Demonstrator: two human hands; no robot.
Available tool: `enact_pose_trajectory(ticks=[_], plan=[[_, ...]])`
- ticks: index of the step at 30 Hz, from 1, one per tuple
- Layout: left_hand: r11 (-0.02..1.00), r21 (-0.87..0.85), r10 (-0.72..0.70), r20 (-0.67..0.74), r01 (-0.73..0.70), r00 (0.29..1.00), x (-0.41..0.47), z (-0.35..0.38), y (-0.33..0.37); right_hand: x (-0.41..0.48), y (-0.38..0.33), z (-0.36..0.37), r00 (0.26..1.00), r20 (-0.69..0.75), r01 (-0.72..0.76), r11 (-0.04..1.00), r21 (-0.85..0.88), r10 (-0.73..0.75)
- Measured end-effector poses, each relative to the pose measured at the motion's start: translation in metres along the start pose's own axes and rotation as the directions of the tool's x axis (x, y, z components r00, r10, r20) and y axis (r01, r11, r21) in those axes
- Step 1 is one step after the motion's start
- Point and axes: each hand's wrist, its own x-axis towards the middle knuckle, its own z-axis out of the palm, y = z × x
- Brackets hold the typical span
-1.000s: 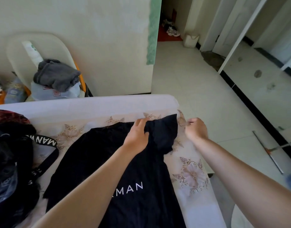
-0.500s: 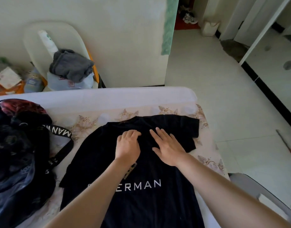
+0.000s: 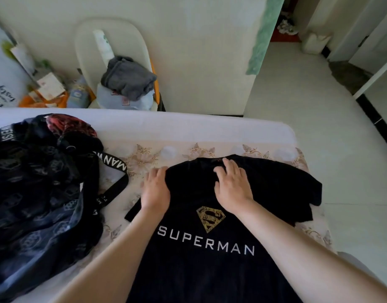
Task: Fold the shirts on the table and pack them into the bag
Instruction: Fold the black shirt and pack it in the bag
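Black shirt [image 3: 210, 254] lies flat, print side up, on the worktop [image 3: 188, 132], collar away from the person. Its hem is cut off by the bottom edge, and the left sleeve is mostly hidden under the forearm. Left hand [image 3: 156, 189] lies flat with straight fingers on the shirt's left shoulder edge, holding nothing. Right hand [image 3: 232, 186] is spread flat just below the collar, fingers straight, also holding nothing. The 2 hands are apart. Dark bag [image 3: 35, 193] sits left of the shirt on the worktop, cropped at the left edge, opening hard to make out. Lettering on its strap [image 3: 114, 169] is only partly readable. Grey cloth [image 3: 128, 77] is piled on a chair [image 3: 114, 31] behind.
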Motion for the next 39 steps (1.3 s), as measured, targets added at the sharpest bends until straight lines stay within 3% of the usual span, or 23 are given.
enact_pose_trajectory(ticks=[2, 4, 7, 9, 11, 13, 15, 17, 20, 22, 23, 28, 32, 36, 39], plan=[[0.972, 0.213, -0.123, 0.079, 0.104, 0.989, 0.012, -0.012, -0.024, 0.005, -0.023, 0.004, 0.995, 0.004, 0.102, 0.994, 0.028, -0.102], [0.936, 0.351, -0.104, 0.16, 0.042, 0.982, 0.019, -0.016, -0.036, 0.007, -0.036, 0.011, 0.988, 0.034, 0.147, 0.989, 0.021, -0.148], [0.958, 0.284, -0.01, 0.189, -0.045, 0.982, 0.023, -0.016, -0.035, 0.006, -0.039, 0.023, 0.988, 0.103, 0.117, 0.993, 0.029, -0.119], [0.998, 0.052, -0.043, 0.07, 0.04, 0.997, 0.031, -0.021, -0.029, 0.007, -0.037, 0.026, 0.986, 0.139, 0.086, 0.996, 0.038, -0.091], [0.995, -0.025, -0.096, -0.091, 0.094, 0.991, 0.047, -0.036, -0.023, 0.009, -0.035, 0.024, 0.989, 0.136, 0.058, 0.996, 0.062, -0.066], [0.989, 0.145, -0.004, -0.243, 0.04, 0.97, 0.066, -0.055, -0.021, 0.009, -0.03, 0.023, 0.995, 0.072, 0.06, 0.998, 0.019, -0.062], [0.954, 0.296, 0.124, -0.275, -0.038, 0.953, 0.08, -0.063, -0.021, 0.004, -0.024, 0.024, 0.998, 0.027, 0.057, 0.998, -0.035, -0.056], [0.917, 0.352, 0.263, -0.177, -0.188, 0.948, 0.08, -0.061, -0.014, -0.003, -0.02, 0.025, 1.0, 0.017, 0.002, 0.999, -0.051, -0.002], [0.853, 0.259, 0.402, 0.228, -0.453, 0.887, 0.062, -0.027, -0.006, -0.012, -0.011, 0.027, 0.984, 0.057, -0.167, 0.986, -0.024, 0.168], [0.845, 0.28, 0.284, 0.486, -0.456, 0.826, 0.049, -0.002, -0.011, -0.014, 0.005, 0.032, 0.959, 0.149, -0.244, 0.97, 0.011, 0.24], [0.84, 0.33, 0.216, 0.525, -0.431, 0.823, 0.045, 0.007, -0.017, -0.014, 0.016, 0.034, 0.95, 0.196, -0.25, 0.968, 0.022, 0.241], [0.86, 0.4, 0.1, 0.479, -0.318, 0.872, 0.054, 0.018, -0.015, -0.003, 0.058, 0.03, 0.936, 0.325, -0.158, 0.986, 0.046, 0.135], [0.826, 0.418, 0.26, 0.311, -0.378, 0.914, 0.049, 0.023, -0.007, 0.007, 0.062, 0.024, 0.928, 0.349, -0.163, 0.984, 0.069, 0.129], [0.846, 0.208, 0.483, 0.096, -0.492, 0.871, 0.008, 0.025, -0.006, -0.019, 0.034, 0.025, 0.981, 0.14, -0.138, 0.99, 0.037, 0.132], [0.819, 0.151, 0.546, 0.092, -0.554, 0.833, -0.039, 0.028, -0.017, -0.064, -0.006, 0.034, 0.995, 0.034, -0.097, 0.993, 0.067, 0.095]])
